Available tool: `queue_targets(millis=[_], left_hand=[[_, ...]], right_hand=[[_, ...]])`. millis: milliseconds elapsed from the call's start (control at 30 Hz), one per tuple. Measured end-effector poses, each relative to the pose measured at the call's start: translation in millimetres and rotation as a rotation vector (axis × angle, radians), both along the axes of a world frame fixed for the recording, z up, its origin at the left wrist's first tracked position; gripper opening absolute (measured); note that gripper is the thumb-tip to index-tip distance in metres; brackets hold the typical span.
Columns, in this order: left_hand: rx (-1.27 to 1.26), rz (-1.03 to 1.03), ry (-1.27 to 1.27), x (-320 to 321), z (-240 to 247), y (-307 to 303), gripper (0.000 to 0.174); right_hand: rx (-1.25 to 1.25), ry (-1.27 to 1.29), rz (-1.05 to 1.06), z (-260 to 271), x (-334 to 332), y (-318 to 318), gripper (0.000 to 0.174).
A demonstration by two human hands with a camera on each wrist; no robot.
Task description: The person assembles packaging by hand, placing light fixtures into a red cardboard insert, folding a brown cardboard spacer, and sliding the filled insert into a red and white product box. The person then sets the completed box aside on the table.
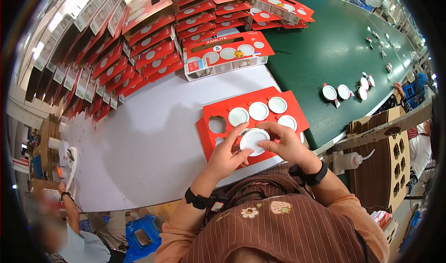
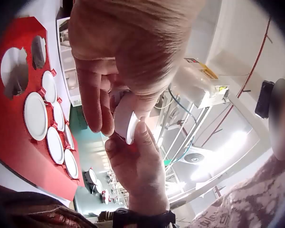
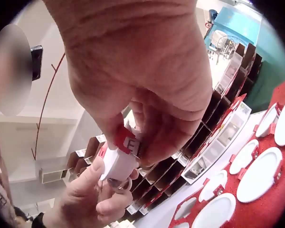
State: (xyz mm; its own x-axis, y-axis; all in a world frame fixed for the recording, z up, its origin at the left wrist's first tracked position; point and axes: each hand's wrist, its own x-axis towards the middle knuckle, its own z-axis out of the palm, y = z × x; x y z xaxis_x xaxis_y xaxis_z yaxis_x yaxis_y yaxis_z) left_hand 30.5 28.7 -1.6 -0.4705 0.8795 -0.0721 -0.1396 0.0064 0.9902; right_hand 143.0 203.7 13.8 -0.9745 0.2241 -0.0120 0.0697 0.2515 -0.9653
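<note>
Both hands hold a white round downlight [image 1: 254, 140] above a red cardboard insert [image 1: 297, 106]. My left hand [image 1: 224, 157] grips its left side, thumb at the lower rim. From the right, my right hand [image 1: 291, 145] pinches it, with the thumb on the white face. The right wrist view shows a red clip [image 3: 127, 141] on the body of the downlight, at the right hand's fingers. Several white downlights [image 1: 258, 110] sit in holes of the insert. At its left end are two holes without lights, one a cut-out hole [image 1: 217, 124] in plain sight.
Beyond the insert lies a red printed box [image 1: 223, 54]. Stacked red boxes [image 1: 153, 54] crowd the far left of the white table [image 1: 139, 156]. Several loose downlights [image 1: 329, 92] lie on the green surface [image 1: 302, 58] at right. Another person [image 1: 79, 237] is at lower left.
</note>
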Motion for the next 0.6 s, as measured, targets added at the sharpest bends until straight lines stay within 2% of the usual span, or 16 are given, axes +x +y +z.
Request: queue_targets(millis=[67, 167, 300, 467, 533, 567, 600], left_hand=[[0.024, 0.013, 0.001, 0.0, -0.7, -2.5, 0.049], [0.074, -0.002, 0.102, -4.1, -12.6, -5.3, 0.046], [0.051, 0.026, -0.025, -3.0, -18.7, -8.9, 0.044], [-0.012, 0.091, -0.149, -1.8, -25.4, -10.7, 0.043], [-0.092, 0.079, -0.196, -8.5, -38.3, -10.3, 0.052], [-0.088, 0.086, -0.194, -16.8, -44.0, -12.0, 0.052], [-0.057, 0.152, -0.035, -30.9, -50.0, -15.9, 0.054]], right_hand=[[-0.104, 0.025, -0.016, -2.0, -1.5, -2.6, 0.036], [-0.095, 0.000, -0.019, 2.3, -1.7, -6.2, 0.035], [-0.064, 0.017, -0.005, -2.4, -2.3, -8.6, 0.034], [0.102, -0.115, -0.052, -12.6, -11.1, -10.6, 0.030], [0.121, -0.141, -0.042, -15.8, -19.4, -9.6, 0.029], [0.141, -0.169, -0.040, -18.1, -24.2, -8.3, 0.029], [0.131, -0.204, -0.039, -26.8, -29.4, -3.4, 0.028]])
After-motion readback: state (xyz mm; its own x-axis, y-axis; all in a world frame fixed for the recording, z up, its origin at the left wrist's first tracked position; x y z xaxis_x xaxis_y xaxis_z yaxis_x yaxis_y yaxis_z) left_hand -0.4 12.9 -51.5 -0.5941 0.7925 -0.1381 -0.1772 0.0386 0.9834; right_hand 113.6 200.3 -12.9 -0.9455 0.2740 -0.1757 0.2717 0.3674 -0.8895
